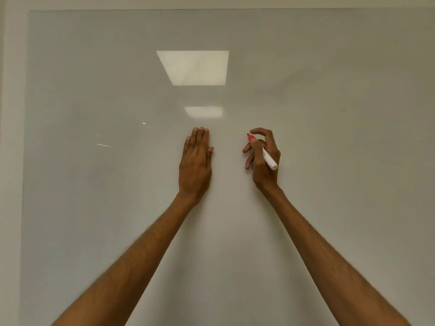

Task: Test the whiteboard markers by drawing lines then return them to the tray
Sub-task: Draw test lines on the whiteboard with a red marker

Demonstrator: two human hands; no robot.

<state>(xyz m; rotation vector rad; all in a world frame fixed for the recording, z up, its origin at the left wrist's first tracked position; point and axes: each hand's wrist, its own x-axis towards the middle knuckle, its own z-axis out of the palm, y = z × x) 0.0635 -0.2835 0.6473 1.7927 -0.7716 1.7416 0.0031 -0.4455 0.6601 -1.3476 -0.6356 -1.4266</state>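
My right hand (pixel 262 158) grips a white whiteboard marker (pixel 268 158) with its cap off. Its red tip points up and left, close to the whiteboard (pixel 329 114), and whether it touches I cannot tell. My left hand (pixel 195 161) lies flat against the board with straight fingers. A small red piece, apparently the marker's cap (pixel 208 148), is pinched under its thumb. I see no drawn line on the board. The tray is out of view.
The whiteboard fills nearly the whole view, and its left edge meets a pale wall (pixel 10 161). Two ceiling lights reflect in the board above my hands. A few faint scratches glint at the left.
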